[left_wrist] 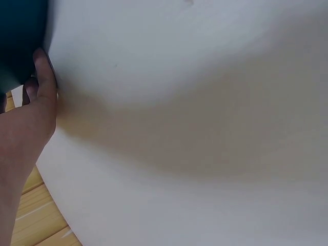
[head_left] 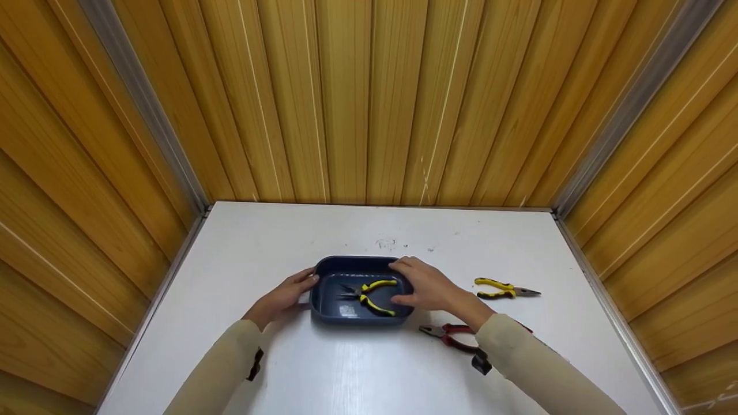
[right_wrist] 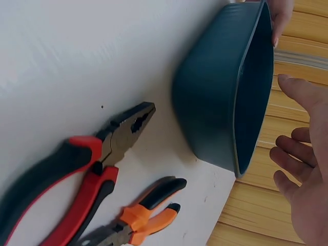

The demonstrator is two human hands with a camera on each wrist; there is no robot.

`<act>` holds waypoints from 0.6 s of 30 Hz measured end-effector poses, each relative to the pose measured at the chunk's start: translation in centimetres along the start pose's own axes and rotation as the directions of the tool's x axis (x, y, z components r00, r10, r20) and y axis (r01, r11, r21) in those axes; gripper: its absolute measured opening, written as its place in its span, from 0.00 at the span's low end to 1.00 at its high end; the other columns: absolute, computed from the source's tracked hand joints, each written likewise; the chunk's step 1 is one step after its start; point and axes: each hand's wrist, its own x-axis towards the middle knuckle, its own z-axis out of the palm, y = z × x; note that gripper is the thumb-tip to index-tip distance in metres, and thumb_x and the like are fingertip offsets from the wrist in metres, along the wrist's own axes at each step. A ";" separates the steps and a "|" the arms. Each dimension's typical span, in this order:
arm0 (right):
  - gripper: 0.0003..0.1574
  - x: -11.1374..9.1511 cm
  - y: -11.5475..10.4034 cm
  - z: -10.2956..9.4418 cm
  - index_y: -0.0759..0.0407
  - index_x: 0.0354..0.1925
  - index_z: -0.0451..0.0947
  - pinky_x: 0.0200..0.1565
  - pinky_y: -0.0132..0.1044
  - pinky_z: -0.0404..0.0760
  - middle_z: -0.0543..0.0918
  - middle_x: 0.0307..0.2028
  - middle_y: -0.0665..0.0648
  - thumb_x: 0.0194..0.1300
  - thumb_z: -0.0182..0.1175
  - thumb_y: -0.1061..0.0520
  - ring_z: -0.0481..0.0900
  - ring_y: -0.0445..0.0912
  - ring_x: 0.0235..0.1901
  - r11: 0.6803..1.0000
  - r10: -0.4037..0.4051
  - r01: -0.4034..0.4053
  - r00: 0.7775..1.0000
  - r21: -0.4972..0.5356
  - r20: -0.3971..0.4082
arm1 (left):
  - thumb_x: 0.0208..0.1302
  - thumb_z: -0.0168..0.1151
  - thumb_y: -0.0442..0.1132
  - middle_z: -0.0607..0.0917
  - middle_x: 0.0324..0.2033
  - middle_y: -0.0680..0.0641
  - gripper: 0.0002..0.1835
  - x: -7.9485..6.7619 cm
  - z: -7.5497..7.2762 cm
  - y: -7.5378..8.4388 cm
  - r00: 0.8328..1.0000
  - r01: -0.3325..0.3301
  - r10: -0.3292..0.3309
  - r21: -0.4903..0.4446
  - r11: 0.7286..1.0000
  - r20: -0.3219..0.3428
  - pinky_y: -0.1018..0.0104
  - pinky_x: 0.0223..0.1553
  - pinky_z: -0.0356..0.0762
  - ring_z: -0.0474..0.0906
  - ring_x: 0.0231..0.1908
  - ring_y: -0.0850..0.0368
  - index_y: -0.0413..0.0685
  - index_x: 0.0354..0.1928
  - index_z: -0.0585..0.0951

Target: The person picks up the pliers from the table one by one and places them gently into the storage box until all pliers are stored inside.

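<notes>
A dark blue rectangular basin [head_left: 360, 320] stands on the white table, and needle-nose pliers [head_left: 363, 297] with yellow and black handles lie inside it. At its left end, my left hand [head_left: 285, 295] grips the wall, thumb over the rim and fingers outside. The left wrist view shows those fingers against the basin's outer side [left_wrist: 23, 36]. My right hand [head_left: 429, 285] hovers at the right end, fingers spread and holding nothing. In the right wrist view a gap separates that hand [right_wrist: 307, 148] from the basin [right_wrist: 210, 97].
Red-handled combination pliers [head_left: 443, 332] lie on the table below my right forearm, which partly covers them. Another pair of yellow-handled needle-nose pliers [head_left: 507, 288] lies farther right. Wood-patterned panels [head_left: 346, 104] enclose the table [head_left: 277, 230] at the back and sides.
</notes>
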 end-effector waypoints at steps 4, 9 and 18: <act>0.51 -0.2 0.1 -0.4 0.59 0.77 0.69 0.69 0.55 0.74 0.73 0.71 0.61 0.67 0.73 0.37 0.71 0.56 0.71 1.000 -0.014 0.014 1.000 -0.019 0.006 | 0.83 0.57 0.49 0.59 0.81 0.37 0.35 0.0 -0.2 -0.1 1.000 0.005 -0.005 -0.004 1.000 -0.007 0.45 0.67 0.76 0.56 0.79 0.40 0.47 0.84 0.60; 0.50 -0.7 0.4 -0.4 0.60 0.76 0.69 0.69 0.57 0.74 0.73 0.71 0.62 0.67 0.74 0.39 0.72 0.57 0.71 0.998 -0.048 0.048 0.999 -0.048 0.006 | 0.82 0.58 0.49 0.60 0.81 0.37 0.37 0.0 -0.3 -0.2 1.000 0.012 -0.012 -0.023 1.000 -0.017 0.46 0.65 0.78 0.58 0.78 0.40 0.47 0.84 0.59; 0.49 -1.8 1.7 -0.9 0.62 0.75 0.70 0.64 0.55 0.79 0.76 0.67 0.63 0.68 0.74 0.40 0.75 0.57 0.66 0.989 -0.104 0.101 0.994 -0.104 -0.025 | 0.84 0.55 0.47 0.60 0.80 0.37 0.33 0.1 -0.2 -0.3 1.000 0.002 -0.002 -0.022 1.000 0.003 0.45 0.66 0.76 0.57 0.78 0.42 0.47 0.83 0.61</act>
